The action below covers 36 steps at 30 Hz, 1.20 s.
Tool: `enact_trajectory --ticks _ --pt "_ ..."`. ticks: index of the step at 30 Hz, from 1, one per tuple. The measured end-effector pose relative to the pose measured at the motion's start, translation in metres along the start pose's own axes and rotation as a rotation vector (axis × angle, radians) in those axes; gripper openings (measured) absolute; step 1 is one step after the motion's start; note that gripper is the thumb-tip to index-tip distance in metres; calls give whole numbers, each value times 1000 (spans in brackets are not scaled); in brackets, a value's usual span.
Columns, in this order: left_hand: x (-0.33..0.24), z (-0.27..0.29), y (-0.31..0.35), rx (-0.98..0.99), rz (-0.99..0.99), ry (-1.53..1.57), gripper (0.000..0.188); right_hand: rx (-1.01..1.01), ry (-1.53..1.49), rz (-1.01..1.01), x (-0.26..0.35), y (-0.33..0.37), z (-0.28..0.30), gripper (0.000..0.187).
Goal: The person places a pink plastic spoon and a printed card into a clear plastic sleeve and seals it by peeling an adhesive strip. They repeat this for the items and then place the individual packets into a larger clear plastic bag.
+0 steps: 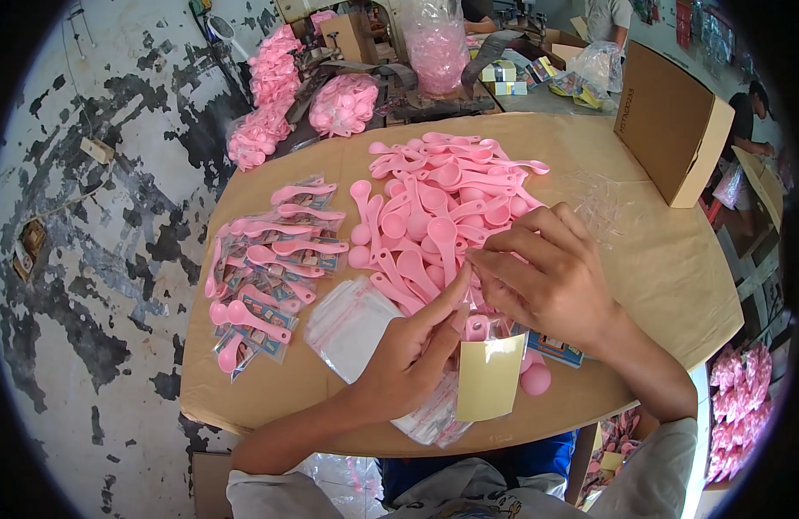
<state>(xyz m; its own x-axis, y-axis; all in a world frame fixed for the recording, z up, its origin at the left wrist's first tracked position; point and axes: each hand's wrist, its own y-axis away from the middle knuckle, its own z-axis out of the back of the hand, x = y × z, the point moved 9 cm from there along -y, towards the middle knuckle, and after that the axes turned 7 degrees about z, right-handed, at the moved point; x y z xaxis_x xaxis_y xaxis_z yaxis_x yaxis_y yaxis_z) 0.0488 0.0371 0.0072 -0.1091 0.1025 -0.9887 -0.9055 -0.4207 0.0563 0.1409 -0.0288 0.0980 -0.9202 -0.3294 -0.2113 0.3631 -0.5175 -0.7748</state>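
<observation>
My left hand (404,368) and my right hand (551,281) meet near the table's front middle, fingertips pinched at the upper edge of a clear plastic bag (501,329). A pink spoon handle (476,328) shows through the bag, and a pale yellow card (488,381) hangs at its lower part. My fingers partly hide the bag. Beyond them lies a heap of loose pink measuring spoons (443,199). Flat clear bags (348,324) are stacked beside my left hand. Under my right wrist, blue printed cards (555,349) stick out, with a round pink spoon bowl (535,379) nearby.
Bagged pink spoons with cards (278,246) lie in a group at the left of the brown-covered table (676,285). An open cardboard box (672,125) stands at the far right. Bulging bags of pink pieces (343,104) sit beyond the table; people work farther back.
</observation>
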Motion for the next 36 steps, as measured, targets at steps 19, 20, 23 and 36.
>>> enact_trajectory --ticks 19,20,23,36 --pt "14 34 -19 -116 80 425 35 654 48 -485 -185 107 1 19" --pt "15 37 -20 -119 82 422 35 409 26 -497 -185 87 12 25" --pt "16 40 -21 -118 85 416 33 136 -235 -586 -157 56 14 31" --pt "4 46 -9 -300 -44 249 27 249 -1080 -709 -18 37 -60 25"
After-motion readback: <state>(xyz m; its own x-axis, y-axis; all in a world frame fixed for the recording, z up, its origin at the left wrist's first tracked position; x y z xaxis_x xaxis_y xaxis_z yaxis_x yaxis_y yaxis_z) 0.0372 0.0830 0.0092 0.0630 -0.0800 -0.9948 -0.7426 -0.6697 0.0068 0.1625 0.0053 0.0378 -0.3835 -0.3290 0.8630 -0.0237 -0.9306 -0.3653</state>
